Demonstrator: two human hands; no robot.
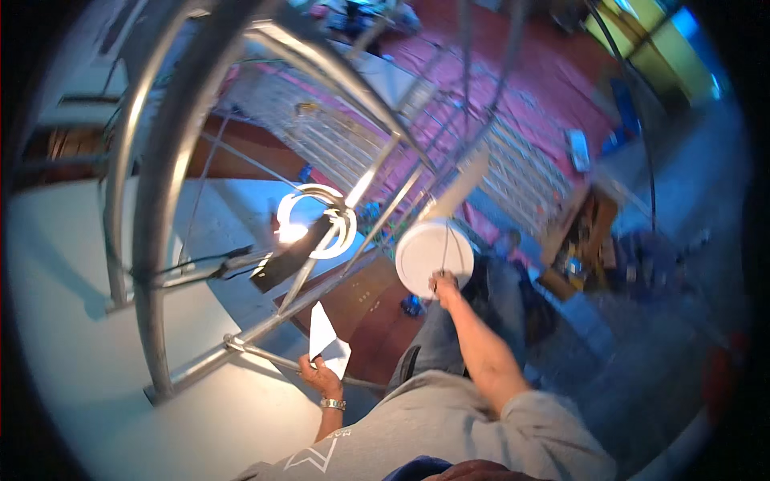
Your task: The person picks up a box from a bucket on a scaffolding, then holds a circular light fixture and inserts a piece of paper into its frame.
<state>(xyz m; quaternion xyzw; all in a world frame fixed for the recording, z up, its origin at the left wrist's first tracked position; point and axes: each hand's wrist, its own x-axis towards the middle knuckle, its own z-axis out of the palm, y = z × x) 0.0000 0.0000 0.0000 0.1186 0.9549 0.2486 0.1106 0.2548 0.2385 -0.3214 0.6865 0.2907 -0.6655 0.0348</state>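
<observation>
Two items sit mid-frame: my left grip (322, 373) pinches a folded white sheet (322, 333) low, likely sparing its face, while my right grip (443, 286) seems closed on a white bucket (425, 250), steadying it.

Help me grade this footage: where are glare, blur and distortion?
Head view: glare burns out at the white rings; the thick left tube looks bowed, perhaps by the lens; the brown box at right is dim and soft; corners go black.
</observation>
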